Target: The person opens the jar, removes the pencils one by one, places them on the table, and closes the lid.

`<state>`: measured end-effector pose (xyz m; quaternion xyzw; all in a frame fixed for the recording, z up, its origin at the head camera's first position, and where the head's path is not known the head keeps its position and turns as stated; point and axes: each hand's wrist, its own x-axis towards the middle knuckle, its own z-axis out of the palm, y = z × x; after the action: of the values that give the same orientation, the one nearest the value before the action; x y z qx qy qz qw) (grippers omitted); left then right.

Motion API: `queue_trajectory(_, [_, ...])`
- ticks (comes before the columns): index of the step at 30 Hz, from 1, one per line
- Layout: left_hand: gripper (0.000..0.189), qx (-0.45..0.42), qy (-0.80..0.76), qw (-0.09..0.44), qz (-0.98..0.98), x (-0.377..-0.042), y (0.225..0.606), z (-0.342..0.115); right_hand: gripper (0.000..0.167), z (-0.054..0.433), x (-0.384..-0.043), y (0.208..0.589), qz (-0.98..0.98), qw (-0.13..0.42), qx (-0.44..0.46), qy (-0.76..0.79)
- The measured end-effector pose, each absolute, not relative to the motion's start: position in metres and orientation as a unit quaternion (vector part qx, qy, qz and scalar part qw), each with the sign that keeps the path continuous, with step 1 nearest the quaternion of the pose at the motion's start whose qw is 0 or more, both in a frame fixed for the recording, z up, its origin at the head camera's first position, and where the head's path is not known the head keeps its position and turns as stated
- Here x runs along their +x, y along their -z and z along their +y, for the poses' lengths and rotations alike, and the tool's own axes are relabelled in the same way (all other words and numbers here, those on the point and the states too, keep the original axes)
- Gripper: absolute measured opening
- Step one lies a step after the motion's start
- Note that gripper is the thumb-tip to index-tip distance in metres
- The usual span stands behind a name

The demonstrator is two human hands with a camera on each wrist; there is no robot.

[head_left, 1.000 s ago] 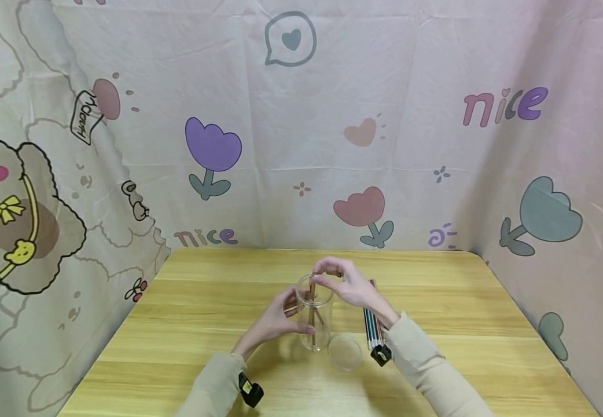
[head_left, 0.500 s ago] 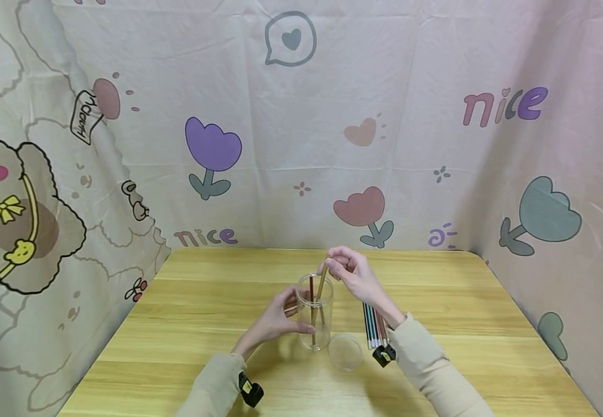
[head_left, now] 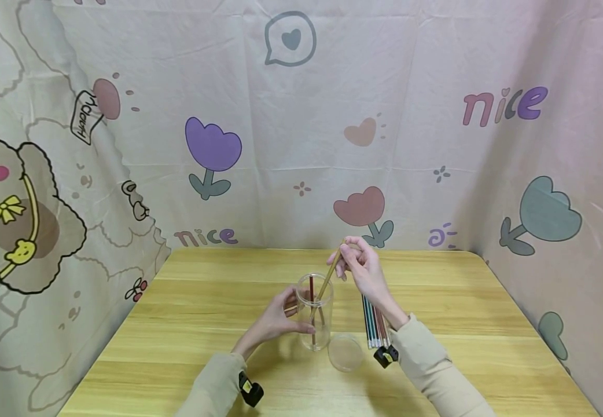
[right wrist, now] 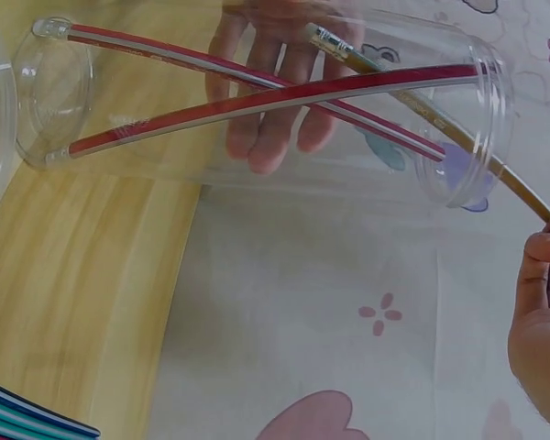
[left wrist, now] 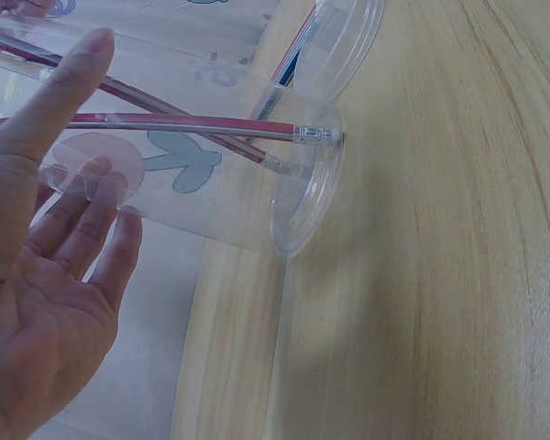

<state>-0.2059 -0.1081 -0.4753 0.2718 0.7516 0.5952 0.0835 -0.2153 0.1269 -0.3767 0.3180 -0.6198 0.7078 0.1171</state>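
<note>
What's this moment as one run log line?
left hand: holds clear jar; right hand: pinches gold pencil, slanted, partly inside jar; two red pencils: in jar; lid: on table

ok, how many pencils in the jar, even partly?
3: a red pencil and another red one crossed inside the jar, and a gold pencil the right hand holds tilted through the mouth.

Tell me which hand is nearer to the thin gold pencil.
Right. The right hand pinches the upper end of the thin gold pencil; the left hand holds the clear cylindrical plastic jar surrounding its lower end.
</note>
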Motion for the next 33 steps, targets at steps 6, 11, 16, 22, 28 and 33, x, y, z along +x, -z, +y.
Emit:
queue_trajectory(6, [0.07, 0.269, -0.593, 0.084, 0.754, -0.205, 0.475, -0.109, 0.011, 0.132, -0.214, 0.374, -0.609, 0.126, 0.307, -0.721])
queue_trajectory(11, [0.07, 0.272, -0.592, 0.083, 0.754, -0.205, 0.475, -0.109, 0.012, 0.136, -0.211, 0.371, -0.595, 0.126, 0.291, -0.738])
queue_trajectory(16, [0.071, 0.268, -0.593, 0.087, 0.755, -0.204, 0.474, -0.109, 0.013, 0.14, -0.21, 0.37, -0.573, 0.132, 0.278, -0.76])
queue_trajectory(22, [0.073, 0.264, -0.591, 0.088, 0.757, -0.205, 0.474, -0.108, 0.015, 0.145, -0.212, 0.373, -0.521, 0.137, 0.28, -0.795])
queue_trajectory(28, [0.072, 0.268, -0.589, 0.085, 0.758, -0.205, 0.474, -0.107, 0.013, 0.152, -0.213, 0.374, -0.468, 0.146, 0.294, -0.821])
queue_trajectory(33, [0.072, 0.272, -0.587, 0.083, 0.758, -0.205, 0.475, -0.107, 0.018, 0.159, -0.212, 0.373, -0.437, 0.145, 0.307, -0.833])
